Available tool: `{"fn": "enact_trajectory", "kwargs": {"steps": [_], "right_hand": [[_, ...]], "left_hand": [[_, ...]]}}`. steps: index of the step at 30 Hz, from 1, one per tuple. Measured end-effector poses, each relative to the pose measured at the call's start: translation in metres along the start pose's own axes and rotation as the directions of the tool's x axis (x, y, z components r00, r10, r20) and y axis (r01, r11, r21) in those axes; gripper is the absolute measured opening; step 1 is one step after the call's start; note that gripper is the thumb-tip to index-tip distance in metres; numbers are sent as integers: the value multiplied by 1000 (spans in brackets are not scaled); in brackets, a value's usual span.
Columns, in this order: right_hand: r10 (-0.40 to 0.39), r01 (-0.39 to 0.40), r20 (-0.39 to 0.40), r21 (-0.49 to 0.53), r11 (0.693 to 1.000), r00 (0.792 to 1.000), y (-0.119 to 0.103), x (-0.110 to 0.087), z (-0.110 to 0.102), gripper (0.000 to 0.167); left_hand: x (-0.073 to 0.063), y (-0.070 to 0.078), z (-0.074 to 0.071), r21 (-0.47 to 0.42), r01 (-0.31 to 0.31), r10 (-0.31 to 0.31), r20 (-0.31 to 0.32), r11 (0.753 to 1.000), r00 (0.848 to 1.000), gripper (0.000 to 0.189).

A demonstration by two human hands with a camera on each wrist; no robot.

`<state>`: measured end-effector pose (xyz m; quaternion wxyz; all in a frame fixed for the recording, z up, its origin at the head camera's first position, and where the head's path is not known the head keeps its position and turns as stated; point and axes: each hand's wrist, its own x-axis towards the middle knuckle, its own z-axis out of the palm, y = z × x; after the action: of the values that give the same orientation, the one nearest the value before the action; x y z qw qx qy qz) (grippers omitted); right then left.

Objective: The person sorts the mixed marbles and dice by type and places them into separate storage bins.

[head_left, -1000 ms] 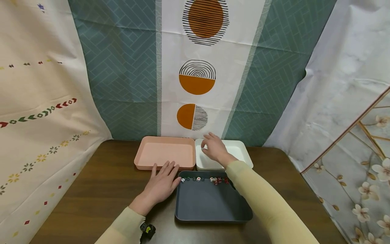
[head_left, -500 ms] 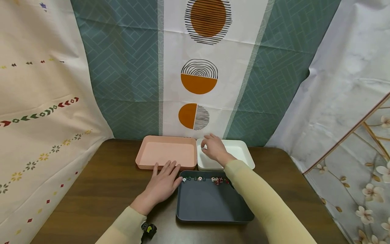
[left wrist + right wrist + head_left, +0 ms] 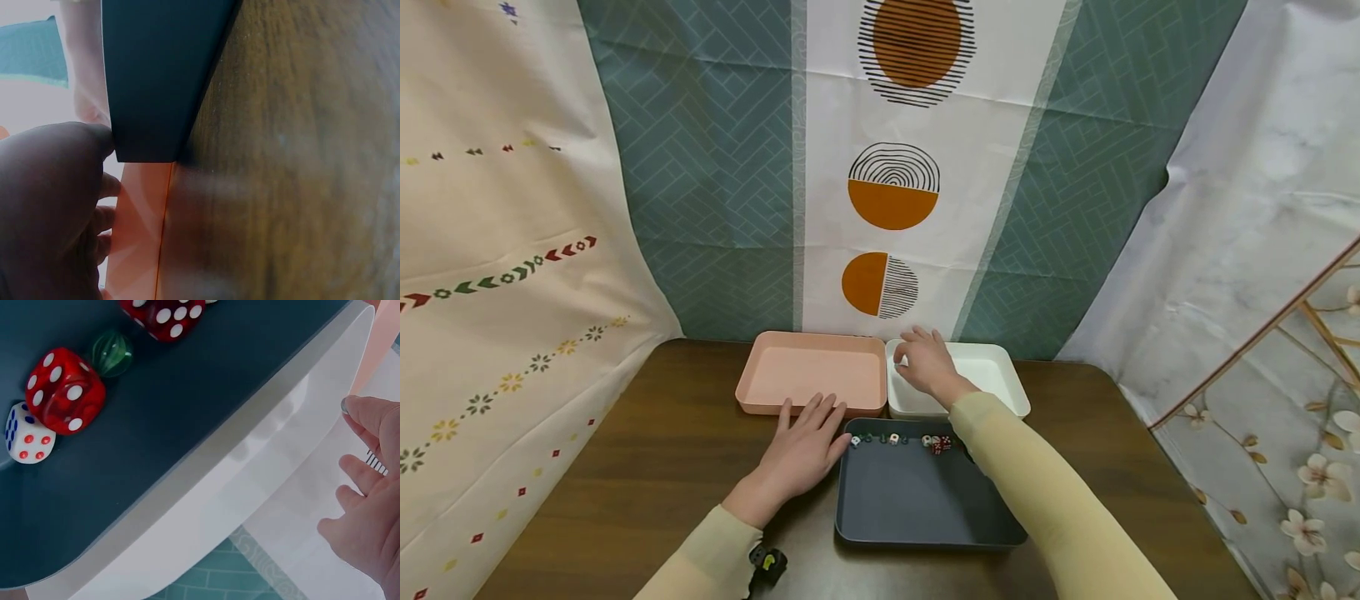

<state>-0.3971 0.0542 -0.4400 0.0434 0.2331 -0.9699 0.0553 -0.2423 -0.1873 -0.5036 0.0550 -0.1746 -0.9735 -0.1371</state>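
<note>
- Brown table (image 3: 617, 458) is backed by cloth (image 3: 715, 167).
- Small shiny thing (image 3: 344, 406) is pinched by the right hand (image 3: 928, 368) above white tray (image 3: 988, 379).
- Pink tray (image 3: 812, 367) and dark tray (image 3: 925, 504) are touched by the outstretched left hand (image 3: 797, 454).

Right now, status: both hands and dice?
Right fingers pinch small shiny object near white tray. Left fingers spread at pink tray. Dice in dark tray; sleeve hides one corner.

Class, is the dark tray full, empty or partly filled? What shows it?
Partly filled: the dark tray holds dice and a green marble along its far side, while its visible nearer floor is bare.
</note>
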Motion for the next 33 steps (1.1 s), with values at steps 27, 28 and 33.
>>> {"fn": "enact_trajectory", "kwargs": {"steps": [27, 28, 33], "right_hand": [[-68, 69, -10, 95, 993, 998, 5, -33, -10, 34], [-74, 75, -8, 103, 992, 997, 6, -35, -11, 34], [-101, 103, -21, 123, 987, 995, 10, -50, -20, 35]], "left_hand": [[1, -2, 4, -12, 2, -2, 27, 1000, 1000, 66], [1, -2, 3, -14, 1, -1, 26, 1000, 1000, 66], [3, -2, 2, -24, -3, 3, 23, 1000, 1000, 66]]}}
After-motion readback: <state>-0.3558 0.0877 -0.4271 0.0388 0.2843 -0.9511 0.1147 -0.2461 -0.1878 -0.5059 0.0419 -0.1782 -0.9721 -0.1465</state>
